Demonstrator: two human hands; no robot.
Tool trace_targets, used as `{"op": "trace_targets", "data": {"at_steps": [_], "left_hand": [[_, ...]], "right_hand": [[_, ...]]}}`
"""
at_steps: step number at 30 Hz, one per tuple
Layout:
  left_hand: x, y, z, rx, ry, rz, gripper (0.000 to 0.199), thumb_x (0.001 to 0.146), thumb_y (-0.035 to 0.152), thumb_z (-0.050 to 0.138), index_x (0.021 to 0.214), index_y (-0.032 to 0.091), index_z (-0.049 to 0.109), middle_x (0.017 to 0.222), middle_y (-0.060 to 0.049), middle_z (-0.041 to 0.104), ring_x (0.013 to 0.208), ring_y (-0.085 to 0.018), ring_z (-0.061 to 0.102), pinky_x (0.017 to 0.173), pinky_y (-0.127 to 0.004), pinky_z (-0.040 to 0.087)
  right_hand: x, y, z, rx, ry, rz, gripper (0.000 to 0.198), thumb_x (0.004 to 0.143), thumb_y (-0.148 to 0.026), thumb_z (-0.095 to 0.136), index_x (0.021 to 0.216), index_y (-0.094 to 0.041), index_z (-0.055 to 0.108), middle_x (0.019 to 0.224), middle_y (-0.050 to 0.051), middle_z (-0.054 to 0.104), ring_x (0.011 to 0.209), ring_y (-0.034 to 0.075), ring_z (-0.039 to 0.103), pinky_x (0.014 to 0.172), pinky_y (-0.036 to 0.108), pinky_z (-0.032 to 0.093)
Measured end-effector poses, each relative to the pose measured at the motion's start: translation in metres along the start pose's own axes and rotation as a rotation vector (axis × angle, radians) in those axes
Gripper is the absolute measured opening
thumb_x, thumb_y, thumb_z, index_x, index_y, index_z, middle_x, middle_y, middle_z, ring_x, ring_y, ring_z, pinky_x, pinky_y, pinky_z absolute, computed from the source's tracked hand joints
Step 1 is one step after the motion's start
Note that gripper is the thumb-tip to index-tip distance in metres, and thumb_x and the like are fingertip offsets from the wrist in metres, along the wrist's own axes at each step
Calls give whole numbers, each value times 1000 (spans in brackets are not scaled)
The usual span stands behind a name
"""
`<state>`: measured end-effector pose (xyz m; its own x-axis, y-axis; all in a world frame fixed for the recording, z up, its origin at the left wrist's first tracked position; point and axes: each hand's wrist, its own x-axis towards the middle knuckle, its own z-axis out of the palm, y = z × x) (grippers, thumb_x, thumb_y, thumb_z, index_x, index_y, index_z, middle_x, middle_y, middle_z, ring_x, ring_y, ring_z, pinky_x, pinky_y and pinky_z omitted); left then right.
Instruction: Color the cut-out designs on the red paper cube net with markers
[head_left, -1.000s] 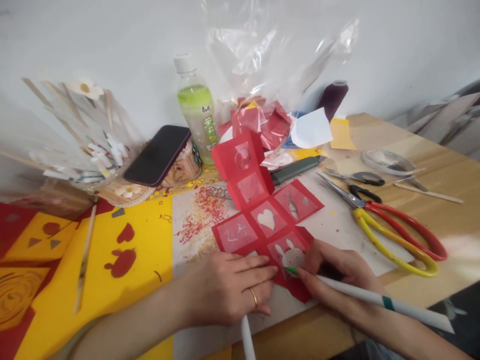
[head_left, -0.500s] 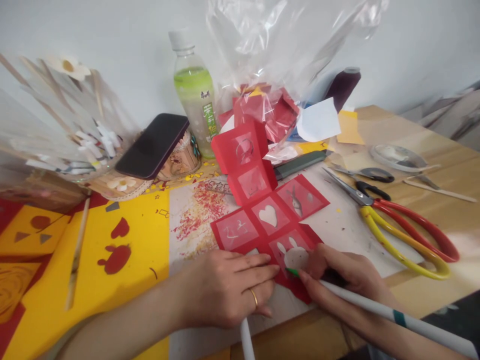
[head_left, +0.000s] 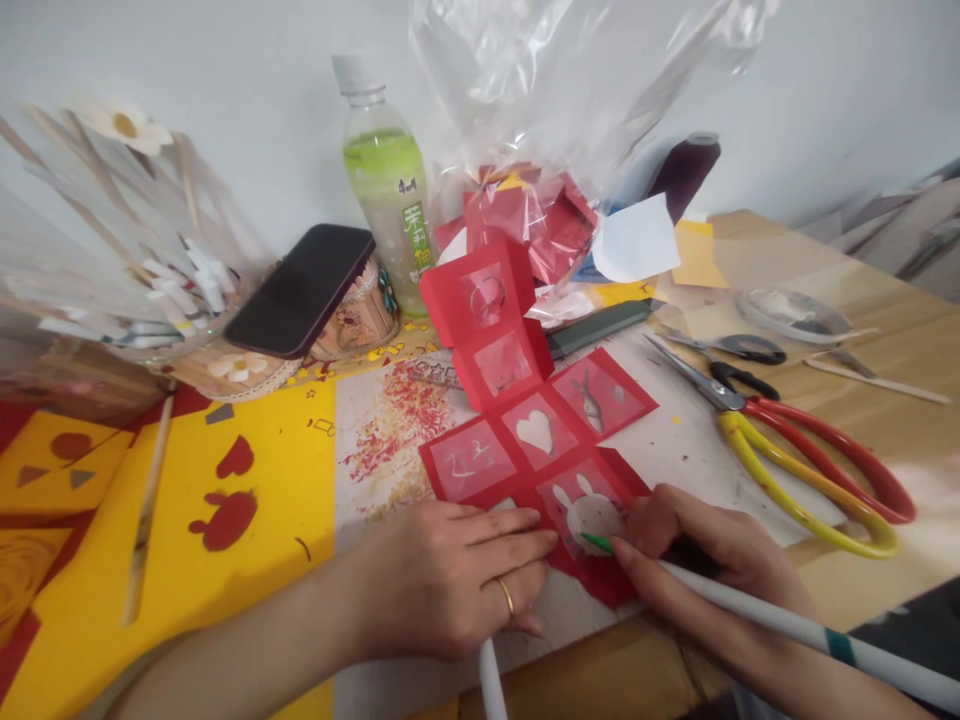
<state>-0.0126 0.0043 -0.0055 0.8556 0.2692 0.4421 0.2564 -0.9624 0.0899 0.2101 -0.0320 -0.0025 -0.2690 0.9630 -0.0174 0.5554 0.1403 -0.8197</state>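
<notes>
My right hand [head_left: 712, 550] is closed around a white marker pen [head_left: 757, 610] with a green tip. The tip touches the lower edge of a pale rabbit-head shape [head_left: 592, 520] in one square of a red paper cut-out [head_left: 559, 395]. The other squares carry a heart cut-out, a carrot-like shape and line figures under a clear film. My left hand [head_left: 457, 575] lies palm down on the paper's near left edge, fingers stretched out. A white rod [head_left: 491, 685] sticks out from under it; its hidden end does not show whether it is gripped.
Yellow paper [head_left: 285, 590] with red cut-outs lies to the left. Behind stand a phone [head_left: 300, 290], a green drink bottle [head_left: 386, 190] and a clear plastic bag [head_left: 525, 100] of paper scraps. Red-and-yellow-handled scissors [head_left: 810, 470] and black-handled scissors [head_left: 750, 350] lie right.
The green tip has moved slightly right along the rabbit's lower edge, and my right hand has shifted right with the pen. My left hand stays in place.
</notes>
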Motion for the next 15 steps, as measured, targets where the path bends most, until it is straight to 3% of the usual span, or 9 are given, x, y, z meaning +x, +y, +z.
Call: {"op": "trace_targets", "data": {"at_steps": [8, 15], "left_hand": [[1, 0, 0, -12, -11, -2, 26, 90, 32, 46, 88, 15, 64, 104, 0, 68, 95, -15, 63, 65, -24, 55], [0, -1, 0, 5, -2, -1, 26, 90, 32, 44, 86, 16, 65, 104, 1, 67, 94, -14, 64, 65, -23, 55]], "right_hand": [[-4, -4, 3, -23, -20, 13, 25, 80, -30, 50, 59, -22, 39, 52, -1, 51, 47, 12, 46, 44, 26, 33], [-3, -4, 3, -13, -43, 15, 28, 81, -33, 50, 58, -22, 39, 50, -2, 48, 44, 11, 42, 42, 24, 29]]}}
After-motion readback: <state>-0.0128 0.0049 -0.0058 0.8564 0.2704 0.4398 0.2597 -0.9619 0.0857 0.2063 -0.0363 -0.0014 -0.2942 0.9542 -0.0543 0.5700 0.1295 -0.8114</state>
